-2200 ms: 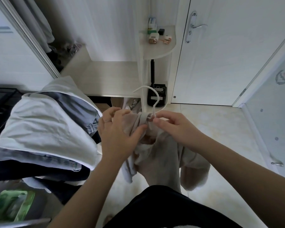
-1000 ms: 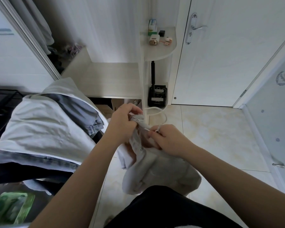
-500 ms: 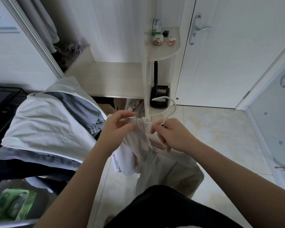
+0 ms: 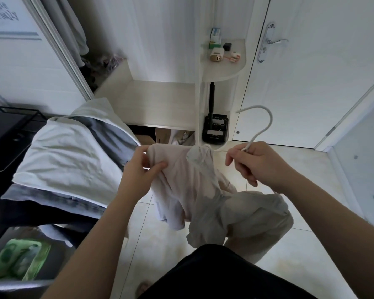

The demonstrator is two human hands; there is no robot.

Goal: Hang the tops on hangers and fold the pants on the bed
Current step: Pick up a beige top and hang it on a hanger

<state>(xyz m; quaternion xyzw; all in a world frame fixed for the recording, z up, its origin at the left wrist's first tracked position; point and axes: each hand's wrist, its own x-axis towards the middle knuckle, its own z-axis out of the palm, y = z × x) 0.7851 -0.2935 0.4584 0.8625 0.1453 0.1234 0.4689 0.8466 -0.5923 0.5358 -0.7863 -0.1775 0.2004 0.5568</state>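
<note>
A pale beige top (image 4: 194, 186) hangs in front of me over the floor, its neck threaded on a white hanger (image 4: 266, 124) whose hook rises above my right hand. My left hand (image 4: 140, 169) pinches the top's left shoulder and spreads the cloth sideways. My right hand (image 4: 255, 162) grips the hanger just below the hook, beside the collar. The hanger's arms are hidden inside the garment. To the left lies a pile of clothes (image 4: 73, 160), white and grey-blue pieces stacked on a dark surface.
A white wardrobe shelf (image 4: 160, 100) and a rounded corner shelf (image 4: 225, 65) with small items stand ahead. A white door (image 4: 322, 72) with a metal handle is at the right. A green packet (image 4: 17, 260) lies at the lower left. Pale tiled floor (image 4: 300, 223) spreads below.
My hands have drawn apart: the left pulled the shoulder out to the left, the right lifted the hanger hook up and right. The top now hangs spread wider.
</note>
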